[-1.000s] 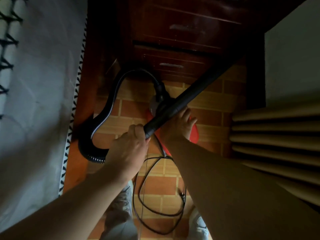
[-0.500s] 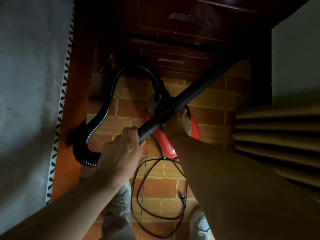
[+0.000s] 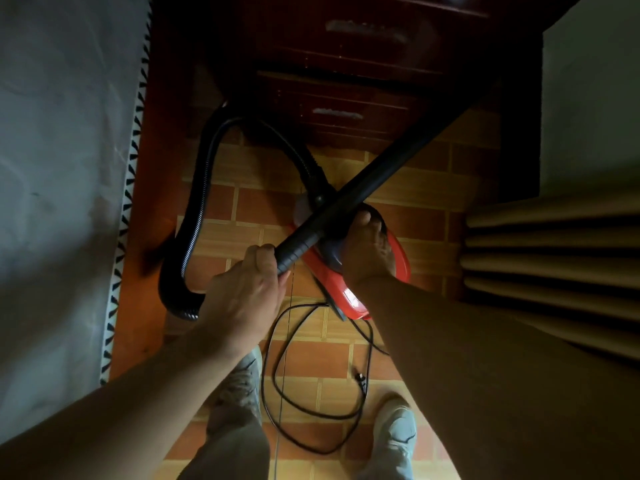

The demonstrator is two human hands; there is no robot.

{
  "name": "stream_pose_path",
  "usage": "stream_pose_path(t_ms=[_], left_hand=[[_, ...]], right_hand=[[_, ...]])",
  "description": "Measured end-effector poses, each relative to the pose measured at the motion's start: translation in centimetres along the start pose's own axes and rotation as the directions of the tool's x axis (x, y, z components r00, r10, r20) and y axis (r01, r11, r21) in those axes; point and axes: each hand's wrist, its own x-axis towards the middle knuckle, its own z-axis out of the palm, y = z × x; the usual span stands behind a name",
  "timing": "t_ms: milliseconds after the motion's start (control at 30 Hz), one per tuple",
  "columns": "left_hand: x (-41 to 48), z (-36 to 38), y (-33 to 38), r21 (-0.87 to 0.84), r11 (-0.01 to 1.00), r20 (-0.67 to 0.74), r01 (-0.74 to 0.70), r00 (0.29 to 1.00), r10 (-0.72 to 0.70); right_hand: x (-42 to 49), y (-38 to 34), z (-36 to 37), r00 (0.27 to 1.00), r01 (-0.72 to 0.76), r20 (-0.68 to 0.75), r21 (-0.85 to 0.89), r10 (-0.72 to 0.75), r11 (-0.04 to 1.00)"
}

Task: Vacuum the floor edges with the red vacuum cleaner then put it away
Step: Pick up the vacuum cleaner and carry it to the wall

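The red vacuum cleaner sits on the tiled floor in the middle of the head view. My right hand grips the dark handle on top of its body. My left hand holds the near end of the black wand, which runs up and right over the vacuum toward the shadow under the cabinet. The ribbed black hose loops from the wand end out to the left and back to the vacuum's front. The wand's far tip is lost in the dark.
A dark wooden drawer cabinet stands ahead. A bed with grey sheet and wooden frame runs along the left. Beige curtain folds hang at right. The black power cord lies coiled, its plug loose, between my shoes.
My right hand has gone from resting on the vacuum's top to gripping its handle. The vacuum body shows more from under that hand. My left hand stays on the wand.
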Motion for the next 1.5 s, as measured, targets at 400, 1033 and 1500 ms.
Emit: stream_pose_path(t_ms=[400,1033,1500], left_hand=[[-7.8,-11.2,10.0,0.0,1.0,0.047,-0.03,0.998,0.03],[-29.4,-36.6,27.4,-0.008,0.932,-0.118,0.361,0.926,-0.36],[-41.1,-45.3,27.1,-0.001,0.918,-0.187,0.397,0.902,-0.39]], right_hand=[[-13.8,3.1,-11.9,0.999,0.02,0.052,-0.082,-0.016,0.996],[-43.8,3.9,-32.9,0.907,0.369,-0.01,-0.465,-0.422,0.805],[-58.4,-0.2,-36.2,0.84,0.389,-0.113,-0.558,-0.531,0.733]])
